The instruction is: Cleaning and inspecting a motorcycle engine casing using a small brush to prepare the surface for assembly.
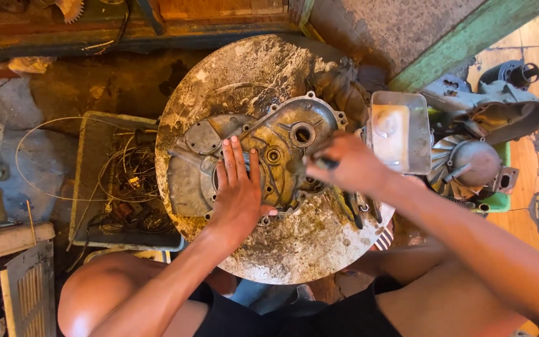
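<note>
Workshop clutter surrounds you: a stained concrete floor at left, a green-edged bench at top right, bare wood flooring beyond it. Your work surface is the round, grimy metal disc in front of your knees. On it lies the engine crankcase cover, a cast metal part with bolt lugs round its edge and a bearing hole near its top.

Left of the disc sits a shallow tray of tangled wires. Right of it you have a rectangular metal tin, then a finned engine fan with housing parts over a green container.

Your left hand lies flat on the casting, 4 fingers stretched out together, gripping nothing. Your right hand is curled closed round a dark-handled tool, blurred, at the casting's right edge. A few small tools lie just under that wrist.
</note>
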